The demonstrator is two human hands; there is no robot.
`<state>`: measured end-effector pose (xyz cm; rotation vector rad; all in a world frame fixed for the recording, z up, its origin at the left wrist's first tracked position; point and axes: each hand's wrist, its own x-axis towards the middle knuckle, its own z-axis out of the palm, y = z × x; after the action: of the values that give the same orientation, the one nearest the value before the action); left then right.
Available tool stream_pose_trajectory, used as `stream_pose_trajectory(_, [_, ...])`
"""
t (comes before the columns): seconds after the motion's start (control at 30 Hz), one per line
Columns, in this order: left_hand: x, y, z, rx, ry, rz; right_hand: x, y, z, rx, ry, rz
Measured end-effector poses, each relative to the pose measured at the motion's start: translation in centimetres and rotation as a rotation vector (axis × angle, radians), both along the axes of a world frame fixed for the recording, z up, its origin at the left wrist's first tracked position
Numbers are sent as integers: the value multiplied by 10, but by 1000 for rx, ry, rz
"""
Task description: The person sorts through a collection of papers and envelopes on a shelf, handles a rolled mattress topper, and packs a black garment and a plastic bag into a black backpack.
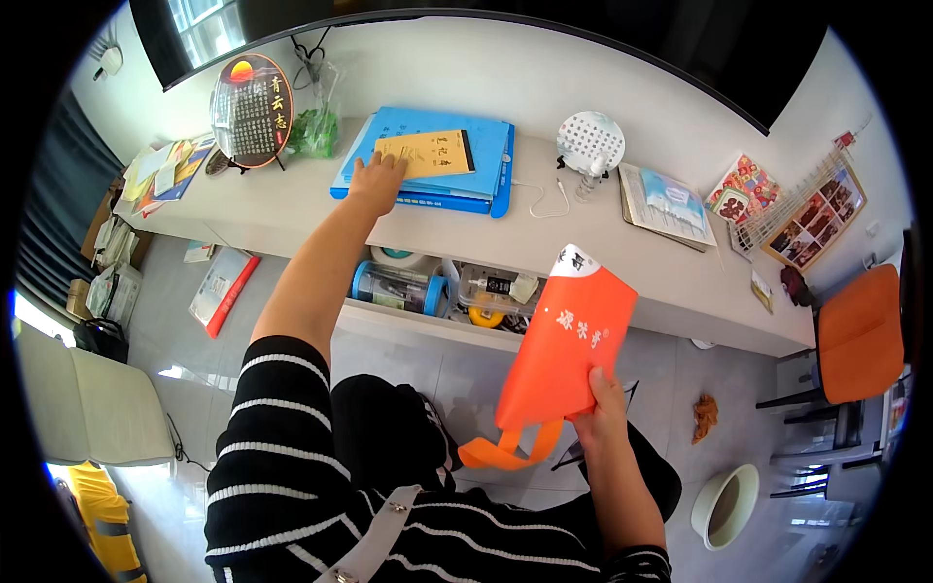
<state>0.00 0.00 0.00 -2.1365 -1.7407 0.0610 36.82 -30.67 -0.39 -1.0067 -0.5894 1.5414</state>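
Observation:
My right hand (604,410) grips the lower right edge of an orange bag (569,335) with a white corner. Its orange strap (520,452) hangs in a loop below. The bag is tilted in front of the cabinet and covers part of the pulled-out drawer (437,328). On the cabinet, my left hand (377,182) is open, fingers stretched over the left end of a yellow notebook (432,154). That notebook lies on a stack of blue folders (491,136), and the hand touches the stack's near left part.
The drawer holds a blue-rimmed clear canister (394,289) and a clear plastic box (481,282). A round dark plaque (251,112) and a white plate (591,143) stand along the back. An orange chair (860,330) and a pale bucket (726,505) are on the right.

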Motion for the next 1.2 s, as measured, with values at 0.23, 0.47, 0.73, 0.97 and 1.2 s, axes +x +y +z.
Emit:
stream_pose_trajectory(0.23, [-17,29,3,-36,-361,23,18,10,-8,22,16,-24])
stream_pose_trajectory(0.47, [-15,26,19,-59,-511,-2,17,9,-12,-3,41,-4])
stream_pose_trajectory(0.73, [-3,33,21,-282,-305,-125,19,12,-9,-38,33,28])
stream_pose_trajectory(0.97, [-12,43,-8,6,-87,-212,12,13,-9,-51,40,18])
stream_pose_trajectory(1.2, [-17,48,-11,296,-13,-258,11,17,-11,-75,33,14])
